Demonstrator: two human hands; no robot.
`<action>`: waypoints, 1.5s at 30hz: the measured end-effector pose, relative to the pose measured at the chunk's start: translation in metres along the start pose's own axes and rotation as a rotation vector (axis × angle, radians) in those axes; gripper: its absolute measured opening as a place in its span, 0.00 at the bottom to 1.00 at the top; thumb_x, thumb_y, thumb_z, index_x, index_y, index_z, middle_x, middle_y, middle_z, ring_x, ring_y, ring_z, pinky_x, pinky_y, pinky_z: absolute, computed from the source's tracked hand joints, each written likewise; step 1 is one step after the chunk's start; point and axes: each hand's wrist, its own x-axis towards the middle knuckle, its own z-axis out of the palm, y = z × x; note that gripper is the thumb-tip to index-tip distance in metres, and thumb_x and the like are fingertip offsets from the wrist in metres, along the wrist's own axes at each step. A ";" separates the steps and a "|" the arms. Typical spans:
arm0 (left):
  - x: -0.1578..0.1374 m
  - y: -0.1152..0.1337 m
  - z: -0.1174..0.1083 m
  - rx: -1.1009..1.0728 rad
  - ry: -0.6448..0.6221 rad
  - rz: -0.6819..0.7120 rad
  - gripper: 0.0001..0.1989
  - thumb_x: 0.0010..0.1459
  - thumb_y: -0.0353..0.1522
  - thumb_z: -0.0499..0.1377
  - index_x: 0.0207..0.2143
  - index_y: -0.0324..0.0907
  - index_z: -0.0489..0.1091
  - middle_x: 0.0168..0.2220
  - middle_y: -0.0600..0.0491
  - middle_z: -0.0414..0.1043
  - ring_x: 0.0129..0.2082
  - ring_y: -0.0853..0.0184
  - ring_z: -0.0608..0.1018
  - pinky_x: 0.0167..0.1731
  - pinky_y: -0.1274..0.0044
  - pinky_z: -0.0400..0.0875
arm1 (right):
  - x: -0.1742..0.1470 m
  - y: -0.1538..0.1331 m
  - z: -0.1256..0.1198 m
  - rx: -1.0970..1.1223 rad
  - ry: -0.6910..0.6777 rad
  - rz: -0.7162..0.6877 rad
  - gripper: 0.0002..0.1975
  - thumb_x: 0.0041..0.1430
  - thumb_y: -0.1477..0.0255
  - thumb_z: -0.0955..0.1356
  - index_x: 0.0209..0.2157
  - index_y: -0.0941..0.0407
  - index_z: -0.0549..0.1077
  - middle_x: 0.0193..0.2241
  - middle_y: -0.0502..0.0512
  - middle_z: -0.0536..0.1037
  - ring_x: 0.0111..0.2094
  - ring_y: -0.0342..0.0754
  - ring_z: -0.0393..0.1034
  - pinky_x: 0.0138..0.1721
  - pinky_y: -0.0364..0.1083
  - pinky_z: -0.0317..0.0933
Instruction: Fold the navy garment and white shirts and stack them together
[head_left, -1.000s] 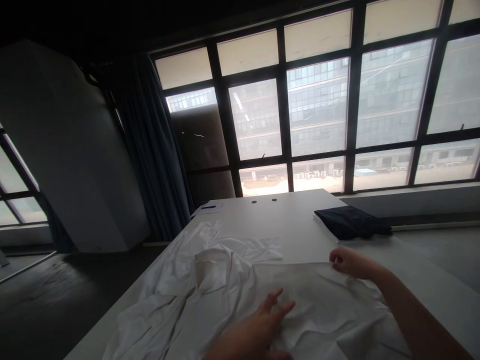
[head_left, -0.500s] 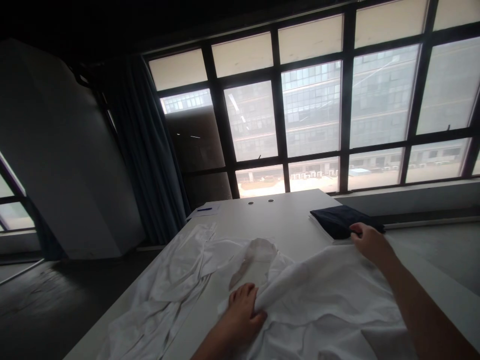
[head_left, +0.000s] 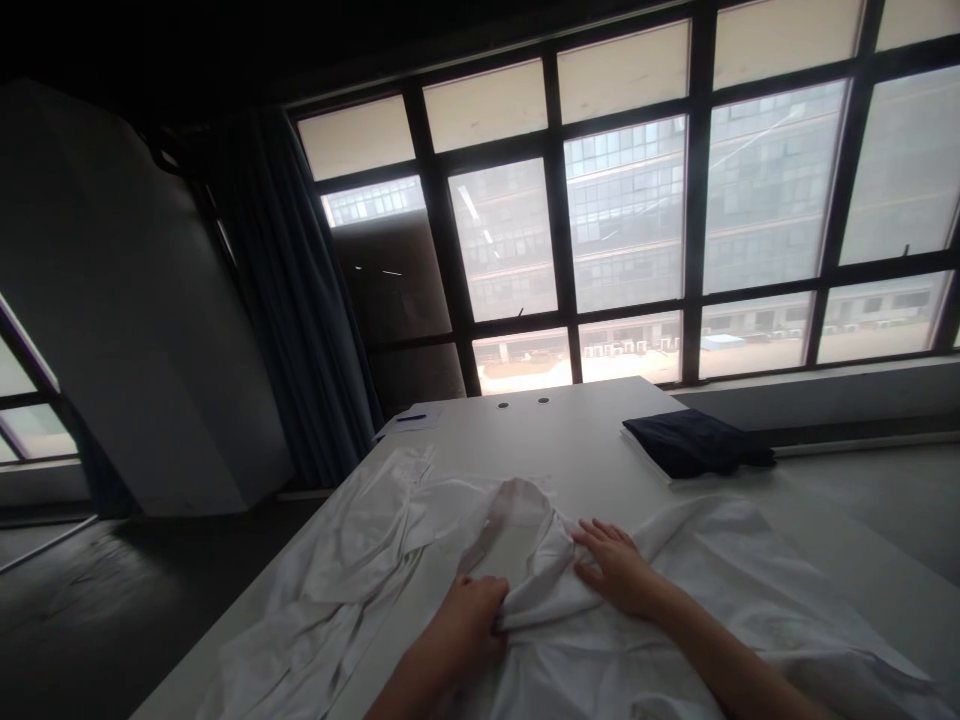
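A white garment (head_left: pixel 720 590) lies spread over the table, its cloth wrinkled and a collar-like loop standing at the far middle. My left hand (head_left: pixel 478 605) is closed on the cloth's edge below that loop, thumb side toward the folds. To its right, my right hand (head_left: pixel 616 572) lies on the fabric with fingers stretched out toward the loop. More white cloth (head_left: pixel 352 530) spreads to the left; I cannot tell whether it is the same garment.
A folded dark cloth item (head_left: pixel 686 442) lies on something white at the table's right side. Paper with a blue pen (head_left: pixel 411 417) is at the far left corner of the white table (head_left: pixel 577 425). Beyond stand windows and a blue curtain (head_left: pixel 300 290).
My right hand has left the white cloth's far right edge by the dark item and moved left and nearer, onto the fabric. The right edge now lies lower. My left hand has closed more tightly.
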 end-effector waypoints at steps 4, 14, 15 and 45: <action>-0.012 -0.025 -0.018 0.040 -0.082 -0.124 0.21 0.42 0.33 0.70 0.42 0.46 0.74 0.43 0.50 0.78 0.46 0.48 0.79 0.47 0.62 0.69 | -0.018 -0.019 -0.005 -0.030 -0.032 -0.045 0.31 0.61 0.59 0.65 0.62 0.57 0.70 0.67 0.66 0.62 0.69 0.64 0.53 0.66 0.60 0.47; -0.009 -0.069 -0.039 -0.420 -0.009 -0.112 0.32 0.57 0.46 0.63 0.60 0.43 0.63 0.54 0.46 0.71 0.50 0.58 0.75 0.49 0.71 0.69 | -0.007 -0.053 -0.081 0.243 -0.388 0.065 0.17 0.55 0.58 0.69 0.21 0.55 0.76 0.21 0.58 0.80 0.22 0.52 0.74 0.29 0.49 0.68; -0.003 -0.067 -0.029 -0.355 0.093 -0.128 0.34 0.56 0.44 0.64 0.62 0.43 0.61 0.58 0.44 0.67 0.55 0.56 0.72 0.53 0.70 0.66 | 0.005 -0.054 -0.084 0.264 -0.289 0.071 0.15 0.55 0.58 0.70 0.26 0.55 0.77 0.25 0.59 0.81 0.27 0.53 0.75 0.34 0.50 0.69; 0.016 -0.036 0.037 -0.277 0.920 0.313 0.11 0.65 0.38 0.54 0.47 0.46 0.66 0.49 0.43 0.69 0.47 0.57 0.74 0.49 0.63 0.72 | 0.024 -0.119 -0.010 0.871 -0.175 -0.382 0.20 0.50 0.71 0.73 0.47 0.55 0.76 0.37 0.50 0.80 0.37 0.49 0.73 0.37 0.44 0.66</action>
